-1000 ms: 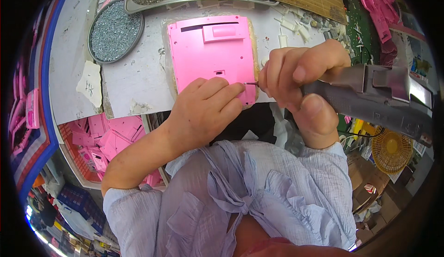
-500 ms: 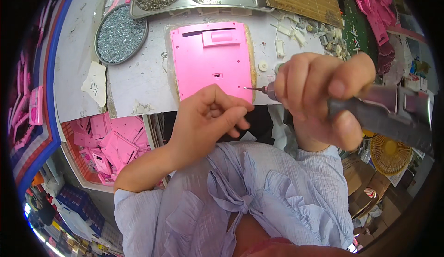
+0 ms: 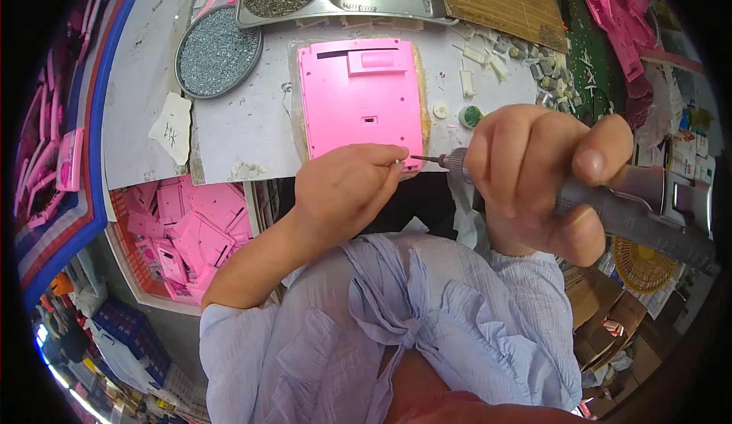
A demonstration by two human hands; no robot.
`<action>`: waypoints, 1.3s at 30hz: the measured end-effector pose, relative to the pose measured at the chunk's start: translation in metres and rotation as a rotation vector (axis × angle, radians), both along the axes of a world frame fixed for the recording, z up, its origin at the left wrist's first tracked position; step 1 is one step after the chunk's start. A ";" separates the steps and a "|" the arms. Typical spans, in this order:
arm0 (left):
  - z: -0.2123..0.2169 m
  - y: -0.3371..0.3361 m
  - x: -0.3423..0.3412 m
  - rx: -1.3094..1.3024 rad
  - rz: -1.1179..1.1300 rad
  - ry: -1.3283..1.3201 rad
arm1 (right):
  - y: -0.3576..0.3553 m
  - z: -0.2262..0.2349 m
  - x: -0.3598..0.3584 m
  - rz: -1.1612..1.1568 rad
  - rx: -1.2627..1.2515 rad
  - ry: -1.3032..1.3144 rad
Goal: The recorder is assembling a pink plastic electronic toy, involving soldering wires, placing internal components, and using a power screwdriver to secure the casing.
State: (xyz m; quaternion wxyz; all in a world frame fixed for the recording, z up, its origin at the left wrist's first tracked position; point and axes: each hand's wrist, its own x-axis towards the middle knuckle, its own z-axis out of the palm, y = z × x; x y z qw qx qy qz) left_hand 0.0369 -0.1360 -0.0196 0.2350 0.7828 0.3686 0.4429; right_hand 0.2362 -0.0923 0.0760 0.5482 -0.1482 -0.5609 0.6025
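My right hand [image 3: 534,176] is wrapped round a grey power screwdriver [image 3: 640,203], held sideways with its thin bit toward the left. My left hand [image 3: 347,191] is closed in a pinch, a small shiny screw [image 3: 398,162] showing at the fingertips close to the bit's tip. Beyond both hands a flat pink plastic housing [image 3: 358,104] lies on a padded, plastic-wrapped base on the table. It has a long slot, a raised block at its far side and several small holes. Its near edge is partly hidden by my left hand.
A round dish of small screws [image 3: 217,52] stands at the left, a metal tray [image 3: 335,10] with springs at the back. White and grey small parts [image 3: 553,81] lie at the right, near a green-filled cap [image 3: 470,116]. A crate [image 3: 126,252] of pink parts sits below left.
My left fingers have closed into a pinch and risen toward the housing's near edge, a screw now showing in them. The screwdriver has shifted slightly right and nearer me.
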 end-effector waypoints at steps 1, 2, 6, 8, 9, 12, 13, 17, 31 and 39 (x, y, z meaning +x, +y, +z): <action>-0.001 0.001 0.001 0.039 0.004 -0.032 | 0.000 -0.001 -0.004 0.010 -0.005 -0.001; -0.002 0.003 0.004 0.078 0.007 -0.063 | 0.001 -0.003 -0.006 0.022 -0.005 0.000; -0.004 0.003 0.003 0.097 -0.008 -0.076 | 0.001 -0.012 -0.010 0.055 0.003 0.011; -0.001 0.005 0.002 0.090 -0.021 -0.071 | 0.000 -0.014 -0.010 0.050 0.004 0.018; -0.001 0.006 0.003 0.086 -0.027 -0.068 | 0.000 -0.014 -0.010 0.051 0.003 0.020; -0.004 0.005 0.002 0.088 -0.018 -0.072 | 0.000 -0.016 -0.011 0.066 -0.009 0.020; -0.005 0.005 0.002 0.104 -0.036 -0.043 | -0.001 -0.016 -0.012 0.061 -0.015 0.013; -0.007 0.006 -0.005 0.143 -0.120 0.055 | -0.004 -0.014 -0.012 0.038 -0.069 -0.014; -0.006 0.029 -0.030 -0.138 0.071 0.354 | -0.033 -0.049 0.006 -0.162 -0.136 -0.129; -0.020 0.039 -0.027 0.019 -0.036 0.203 | -0.026 -0.066 -0.002 -0.113 0.188 -0.283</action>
